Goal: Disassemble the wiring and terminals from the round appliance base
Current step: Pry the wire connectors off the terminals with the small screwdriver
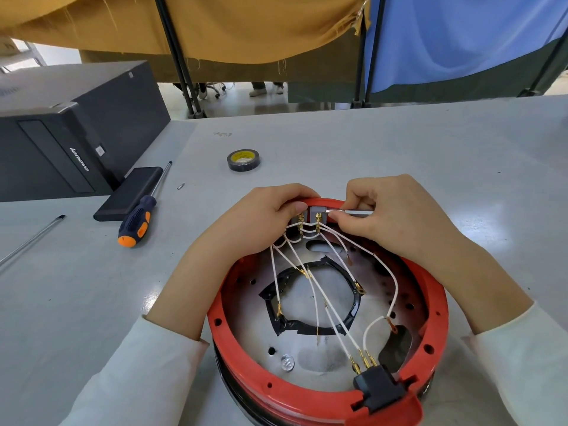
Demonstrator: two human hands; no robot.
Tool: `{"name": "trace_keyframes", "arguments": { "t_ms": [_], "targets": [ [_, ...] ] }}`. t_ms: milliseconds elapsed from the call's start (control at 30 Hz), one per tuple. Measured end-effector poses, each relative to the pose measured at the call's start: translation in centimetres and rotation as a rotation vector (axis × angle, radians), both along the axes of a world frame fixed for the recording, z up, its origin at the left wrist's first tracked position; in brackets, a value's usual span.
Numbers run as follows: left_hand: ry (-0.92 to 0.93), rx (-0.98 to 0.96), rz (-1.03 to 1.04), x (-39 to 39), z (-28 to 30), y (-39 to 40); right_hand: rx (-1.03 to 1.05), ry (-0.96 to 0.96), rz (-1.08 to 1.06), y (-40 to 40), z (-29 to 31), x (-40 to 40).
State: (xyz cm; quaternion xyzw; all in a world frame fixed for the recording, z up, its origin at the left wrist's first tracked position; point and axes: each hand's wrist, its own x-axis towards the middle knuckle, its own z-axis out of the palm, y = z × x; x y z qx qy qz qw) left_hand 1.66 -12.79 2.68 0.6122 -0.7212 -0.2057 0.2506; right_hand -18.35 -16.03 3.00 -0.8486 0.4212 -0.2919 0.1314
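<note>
Nearest the camera, a black plug socket (379, 390) sits in a notch of the red rim of the round appliance base (295, 398), which rests on the grey desk (399, 155) at the middle of its near edge. Brass spade terminals (364, 362) enter the socket, and white wires (319, 290) run from them across the metal floor of the base, over a ring of black tape (307, 327), to a grey terminal block (316, 214) at the far side of the rim. The left hand (261, 222) rests on the far rim with its fingers curled down over the wires and terminals at the block. The right hand (396, 210) grips a thin metal tool (350, 212), whose tip lies beside a brass terminal on the block. Toward the left edge of the desk lie a screwdriver (141, 215) with a blue-and-orange handle, a flat black case (129, 193) beside it, a small loose bit (180, 186), and a second metal shaft (30, 239). A roll of black tape (243, 160) lies beyond the base. A black computer tower (70, 127) stands off the desk's far left corner.
</note>
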Motion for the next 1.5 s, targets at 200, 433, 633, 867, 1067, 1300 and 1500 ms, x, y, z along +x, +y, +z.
{"name": "trace_keyframes", "arguments": {
  "t_ms": [200, 433, 633, 867, 1067, 1300, 1500],
  "targets": [
    [0.008, -0.007, -0.015, 0.09, 0.08, 0.26, -0.011, 0.033, -0.006, 0.15, 0.11, 0.04],
    [0.026, -0.003, -0.006, 0.00, 0.22, 0.35, -0.001, 0.029, -0.017, 0.19, 0.12, -0.02],
    [0.029, 0.011, -0.004, -0.16, 0.31, 0.31, -0.042, 0.099, 0.009, 0.29, 0.07, 0.12],
    [0.035, 0.017, -0.008, 0.01, 0.11, 0.32, 0.020, -0.019, -0.018, 0.18, -0.05, -0.17],
    [0.027, 0.010, 0.003, -0.07, 0.07, 0.22, 0.019, 0.017, -0.015, 0.17, 0.04, -0.04],
    [0.024, 0.014, 0.009, -0.22, 0.14, 0.11, -0.023, 0.037, 0.007, 0.03, 0.06, -0.04],
    [0.026, 0.015, 0.009, -0.22, 0.17, 0.04, 0.004, 0.012, 0.055, 0.09, -0.06, 0.02]
  ]
}}
